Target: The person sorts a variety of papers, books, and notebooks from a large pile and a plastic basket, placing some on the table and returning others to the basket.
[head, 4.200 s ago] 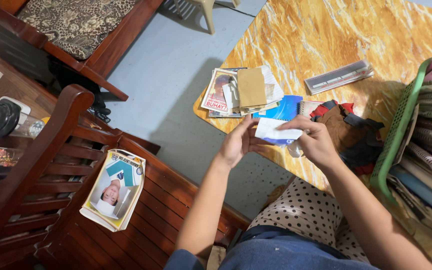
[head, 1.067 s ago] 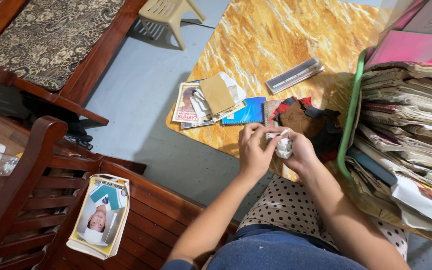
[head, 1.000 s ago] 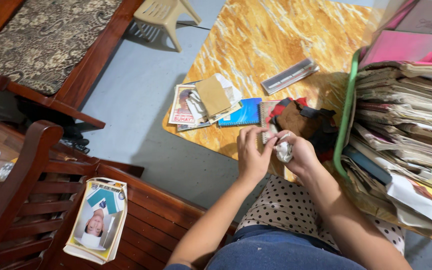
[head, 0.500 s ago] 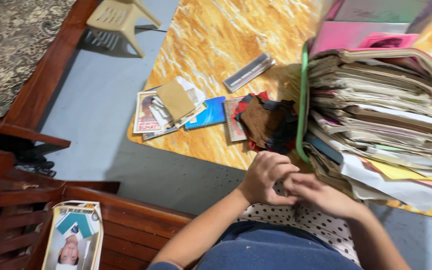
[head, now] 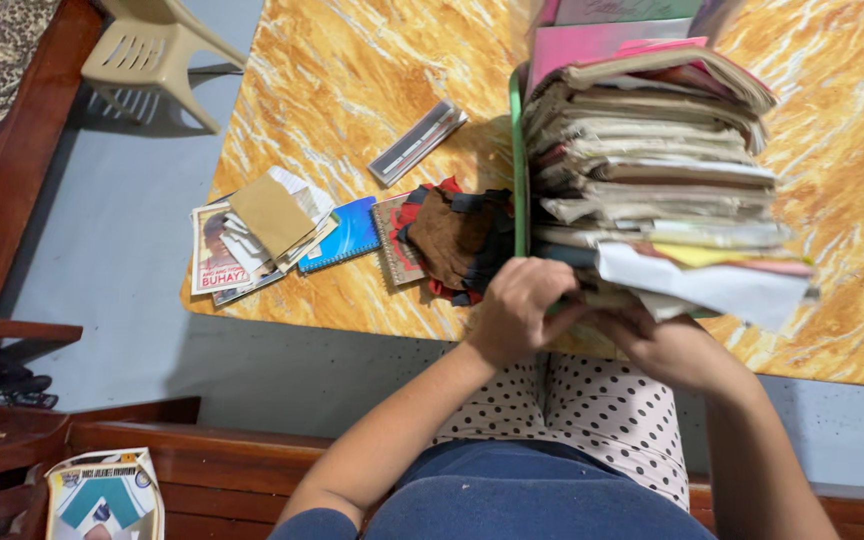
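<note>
My left hand (head: 517, 312) is curled around the near corner of a green basket (head: 518, 170) and the lowest papers of a tall stack of books and papers (head: 652, 150) inside it. My right hand (head: 667, 348) reaches under the stack's overhanging white sheet (head: 712, 285), which hides its fingertips. The two hands almost touch. No crumpled white paper shows in either hand. The basket stands on an orange marbled table (head: 352, 70), just above my polka-dot lap (head: 592, 410).
Left of the basket lie a brown and red cloth bundle (head: 457, 235), a spiral notebook (head: 392, 245), a blue notebook (head: 352, 230), a pile of cards with a tan envelope (head: 262, 225) and a long flat case (head: 417, 142). A plastic chair (head: 157, 55) and a wooden bench (head: 232, 460) stand nearby.
The view has swung right, onto the stack. A flat white slip was crumpled into a ball between both hands; the hands then went down to the basket's near corner, and the ball is out of sight.
</note>
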